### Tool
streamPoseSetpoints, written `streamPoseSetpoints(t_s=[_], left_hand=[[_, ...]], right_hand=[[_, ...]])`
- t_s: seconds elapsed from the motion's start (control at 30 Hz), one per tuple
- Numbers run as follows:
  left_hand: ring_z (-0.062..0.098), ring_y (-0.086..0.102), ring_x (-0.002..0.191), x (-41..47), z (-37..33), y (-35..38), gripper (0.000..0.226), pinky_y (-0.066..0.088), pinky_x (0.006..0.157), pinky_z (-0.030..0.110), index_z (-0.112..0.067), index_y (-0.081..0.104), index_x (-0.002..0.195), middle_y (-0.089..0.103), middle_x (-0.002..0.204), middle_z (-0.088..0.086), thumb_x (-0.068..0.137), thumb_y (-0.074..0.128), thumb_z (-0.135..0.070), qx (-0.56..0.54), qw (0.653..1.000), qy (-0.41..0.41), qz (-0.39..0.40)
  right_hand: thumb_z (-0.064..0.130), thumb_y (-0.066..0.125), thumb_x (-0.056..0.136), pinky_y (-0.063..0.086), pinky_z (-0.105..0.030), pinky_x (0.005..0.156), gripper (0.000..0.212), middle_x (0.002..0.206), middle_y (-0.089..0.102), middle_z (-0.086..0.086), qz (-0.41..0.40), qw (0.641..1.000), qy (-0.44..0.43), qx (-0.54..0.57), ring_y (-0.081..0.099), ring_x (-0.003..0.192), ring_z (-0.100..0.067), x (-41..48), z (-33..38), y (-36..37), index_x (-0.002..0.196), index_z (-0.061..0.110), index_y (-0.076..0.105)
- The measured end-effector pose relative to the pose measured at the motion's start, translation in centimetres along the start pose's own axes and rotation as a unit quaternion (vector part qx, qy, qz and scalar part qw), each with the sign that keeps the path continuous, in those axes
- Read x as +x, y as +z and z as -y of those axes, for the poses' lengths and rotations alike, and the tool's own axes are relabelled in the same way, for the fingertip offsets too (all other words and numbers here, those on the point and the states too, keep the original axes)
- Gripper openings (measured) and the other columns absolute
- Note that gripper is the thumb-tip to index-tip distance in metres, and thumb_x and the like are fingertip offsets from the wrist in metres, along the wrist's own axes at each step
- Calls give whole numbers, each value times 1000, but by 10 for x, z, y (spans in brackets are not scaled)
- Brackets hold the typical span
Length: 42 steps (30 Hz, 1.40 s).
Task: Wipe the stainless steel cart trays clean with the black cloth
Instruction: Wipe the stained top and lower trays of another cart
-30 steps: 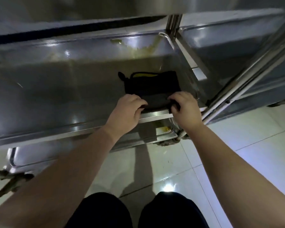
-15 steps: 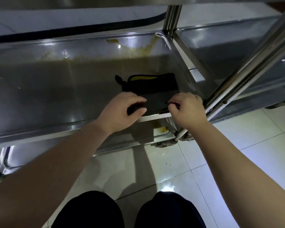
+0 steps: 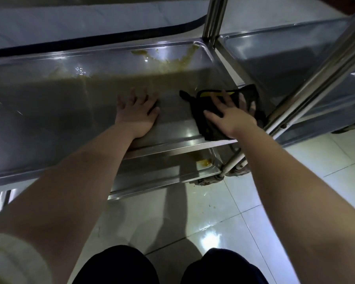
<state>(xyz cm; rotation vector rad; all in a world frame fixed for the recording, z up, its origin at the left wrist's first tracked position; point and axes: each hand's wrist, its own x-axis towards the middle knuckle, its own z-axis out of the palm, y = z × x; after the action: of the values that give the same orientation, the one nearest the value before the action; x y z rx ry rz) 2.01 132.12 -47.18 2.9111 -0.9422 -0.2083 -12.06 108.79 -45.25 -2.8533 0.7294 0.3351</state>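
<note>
While the person crouches over a tiled floor point(image 3: 223, 203), a stainless steel cart tray point(image 3: 59, 111) fills most of the view, with yellowish-brown smears point(image 3: 172, 60) along its far edge and right corner. A second tray point(image 3: 162, 171) sits below, with a yellow spot near its right corner. The left hand point(image 3: 136, 111) lies flat on the bare tray, fingers spread apart and holding nothing. The right hand point(image 3: 232, 113) presses flat on the black cloth point(image 3: 203, 119), fingers splayed. That cloth lies in the tray's near right corner, showing a yellow patch. No writing is readable.
</note>
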Motion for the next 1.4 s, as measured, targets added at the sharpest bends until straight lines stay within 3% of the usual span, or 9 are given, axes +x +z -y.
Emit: streamPoseSetpoints(t_s=[0.07,0.17,0.37,0.47,0.57,0.67,0.93,1.13,1.4], left_hand=[[29,-6,151,2,-2,2,52,-5,117,61,-43,9,154,-1,166,-6,103,18,-51,14,1000,-3,-1],[29,-5,152,4,-5,2,52,-5,116,62,-43,10,154,-1,166,-7,103,16,-51,15,1000,-11,1],[25,-1,152,10,1,-1,50,0,119,58,-41,13,155,3,165,-9,105,21,-44,-33,999,-6,-8],[29,5,151,30,22,-9,51,3,120,56,-36,19,155,11,165,-1,105,25,-44,-46,999,3,-13],[32,1,151,44,40,-6,59,0,117,61,-38,15,155,6,166,-2,100,21,-59,-9,999,-48,-19],[34,-2,151,45,39,-1,61,-1,116,65,-42,11,154,-1,166,0,98,15,-64,17,998,-55,-25],[32,-2,151,45,37,1,56,-4,113,66,-43,1,155,-1,166,-3,101,11,-56,23,996,-70,-41],[30,-4,152,52,40,7,58,-7,113,67,-47,-3,153,-2,166,-5,98,8,-62,22,996,-74,-52],[29,-5,152,44,37,0,58,-4,110,73,-47,-1,153,-6,165,-6,99,11,-62,19,997,-68,-28]], right_hand=[[78,21,90,-10,-64,114,70,164,-11,12,9,999,35,-2,-16,148,-37,3,-18,-4,152,52,1],[78,14,90,-10,-67,113,72,163,-17,8,2,999,43,-26,-18,146,-42,2,11,3,152,48,-4],[81,12,87,-10,-65,113,75,163,-19,7,-10,996,-72,-43,-18,147,-41,-19,88,24,152,48,-8],[75,23,92,-16,-58,115,69,160,-26,9,45,995,-87,8,-24,145,-38,-15,77,10,151,52,-7],[66,26,97,-20,-53,113,61,158,-30,12,104,988,-118,3,-29,143,-40,-11,63,1,147,59,-8],[71,16,94,-19,-58,114,59,158,-27,15,48,989,-128,-61,-25,143,-45,-10,61,12,144,62,-13],[70,11,95,-9,-63,115,57,163,-13,11,-68,988,-127,-58,-14,146,-47,91,96,8,148,58,-6],[65,13,98,-9,-65,114,53,165,-7,10,-65,993,-98,-31,-10,146,-48,157,121,-9,149,56,1],[73,15,92,-14,-57,116,59,162,-18,16,14,992,-120,-49,-18,146,-42,53,73,2,144,62,-12]])
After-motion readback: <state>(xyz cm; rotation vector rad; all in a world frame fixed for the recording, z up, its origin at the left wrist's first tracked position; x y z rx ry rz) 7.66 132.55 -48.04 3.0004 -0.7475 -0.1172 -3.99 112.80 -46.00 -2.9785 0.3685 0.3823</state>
